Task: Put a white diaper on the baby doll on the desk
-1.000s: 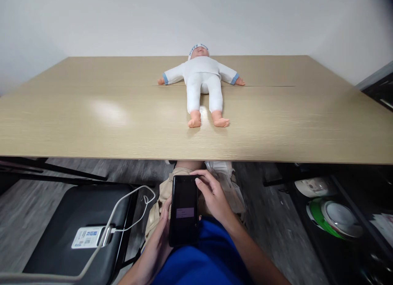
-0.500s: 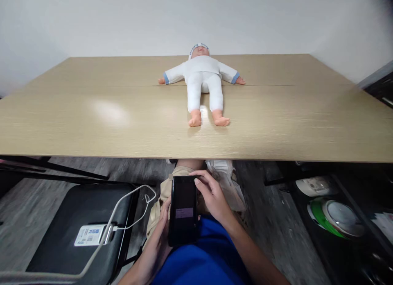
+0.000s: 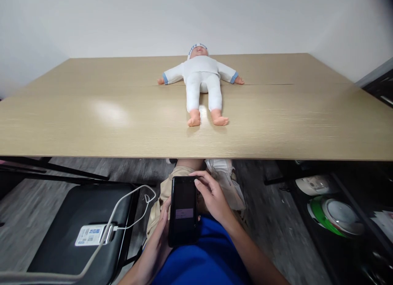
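Observation:
A black smartphone (image 3: 183, 231) rests upright over my lap, its screen dark apart from a dim pinkish panel. My left hand (image 3: 161, 227) grips it along the left edge and from below. At its upper right corner, my right hand (image 3: 211, 195) holds the phone between thumb and fingers. Beyond, on the wooden table (image 3: 123, 133), a baby doll (image 3: 202, 68) lies on its back with arms spread and bare feet toward me. It wears white clothes with blue cuffs and a printed white headband.
To my left stands a black chair (image 3: 58, 240) bearing a white box-like device (image 3: 90, 235) with a pale cable (image 3: 112, 211) plugged in. On the right, a dark shelf (image 3: 325, 240) below table height holds a green-and-white round container (image 3: 334, 217). A white wall backs the table.
The view has shifted very slightly. Both hands keep the same hold on the phone, and the doll lies as before.

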Motion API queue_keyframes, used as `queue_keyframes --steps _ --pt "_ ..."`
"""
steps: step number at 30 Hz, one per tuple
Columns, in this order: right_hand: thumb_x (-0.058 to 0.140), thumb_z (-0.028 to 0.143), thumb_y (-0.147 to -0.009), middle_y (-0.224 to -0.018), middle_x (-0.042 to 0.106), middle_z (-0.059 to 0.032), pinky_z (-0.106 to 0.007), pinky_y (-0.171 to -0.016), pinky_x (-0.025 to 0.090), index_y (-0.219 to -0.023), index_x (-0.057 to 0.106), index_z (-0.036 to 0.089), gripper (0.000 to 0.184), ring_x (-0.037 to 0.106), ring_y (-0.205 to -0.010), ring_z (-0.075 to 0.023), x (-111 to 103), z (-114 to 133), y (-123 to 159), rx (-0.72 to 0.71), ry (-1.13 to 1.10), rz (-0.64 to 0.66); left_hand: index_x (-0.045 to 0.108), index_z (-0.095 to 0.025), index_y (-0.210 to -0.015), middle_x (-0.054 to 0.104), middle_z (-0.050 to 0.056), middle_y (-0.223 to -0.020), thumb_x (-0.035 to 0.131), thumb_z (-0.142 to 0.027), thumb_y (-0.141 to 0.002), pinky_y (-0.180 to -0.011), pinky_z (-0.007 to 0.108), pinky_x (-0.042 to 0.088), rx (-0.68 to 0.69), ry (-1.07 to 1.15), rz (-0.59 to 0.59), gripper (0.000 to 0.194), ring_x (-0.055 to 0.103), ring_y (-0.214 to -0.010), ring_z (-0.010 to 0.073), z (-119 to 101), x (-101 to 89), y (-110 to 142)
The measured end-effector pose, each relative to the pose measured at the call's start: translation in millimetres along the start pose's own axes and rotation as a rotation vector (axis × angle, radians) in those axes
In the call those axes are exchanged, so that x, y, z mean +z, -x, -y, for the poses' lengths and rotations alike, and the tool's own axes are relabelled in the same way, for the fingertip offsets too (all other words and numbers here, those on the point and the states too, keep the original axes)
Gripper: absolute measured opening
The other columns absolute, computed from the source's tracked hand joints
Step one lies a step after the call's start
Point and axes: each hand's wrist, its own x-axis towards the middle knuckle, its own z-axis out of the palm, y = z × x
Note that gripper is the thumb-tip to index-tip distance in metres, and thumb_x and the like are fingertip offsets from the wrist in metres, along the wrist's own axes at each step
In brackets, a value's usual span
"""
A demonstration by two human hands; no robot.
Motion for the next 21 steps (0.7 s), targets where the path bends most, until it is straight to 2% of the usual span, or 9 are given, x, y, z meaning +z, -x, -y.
queue_keyframes --steps 5,9,16,21 --pt "0.06 0.041 -0.11 -0.118 0.078 -0.005 -0.033 -0.101 0.058 -0.125 0.074 0.025 0.026 0.074 -0.111 -0.022 -1 -1 1 0.005 0.009 0.001 0.01 -0.052 -0.176 0.049 0.003 -0.176 0.058 -0.063 -0.109 -0.137 0.061 0.03 -0.018 -0.019 -0.018 0.084 0.057 -0.153 0.0365 1 -1.7 2" --pt "0.062 0.042 -0.109 -0.117 0.077 -0.0053 -0.034 -0.101 0.058 -0.124 0.074 0.025 0.026 0.073 -0.111 -0.0224 -1 0 2 0.02 -0.006 0.002 0.01 -0.05 -0.177 0.048 0.003 -0.177 0.059 -0.062 -0.109 -0.135 0.06 0.033 -0.025 -0.008 -0.005 0.085 0.056 -0.154 0.0362 5 -10.4 -1" --pt "0.066 0.047 -0.107 -0.1 0.075 -0.003 -0.03 -0.088 0.056 -0.119 0.074 0.025 0.026 0.072 -0.095 -0.0204 0 1 3 0.02 0.006 -0.03 0.017 -0.051 -0.176 0.037 0.0 -0.182 0.061 -0.058 -0.109 -0.134 0.058 0.035 0.001 -0.034 0.014 0.081 0.045 -0.162 0.0362 14 -30.0 -6" --pt "0.06 0.046 -0.11 -0.102 0.07 -0.0021 -0.03 -0.092 0.054 -0.12 0.074 0.027 0.026 0.067 -0.1 -0.0198 -4 2 7 -0.012 -0.003 -0.022 0.022 -0.053 -0.175 0.038 -0.003 -0.182 0.062 -0.06 -0.108 -0.133 0.055 0.036 -0.004 -0.059 0.003 0.078 0.043 -0.163 0.035 15 -28.9 -4"
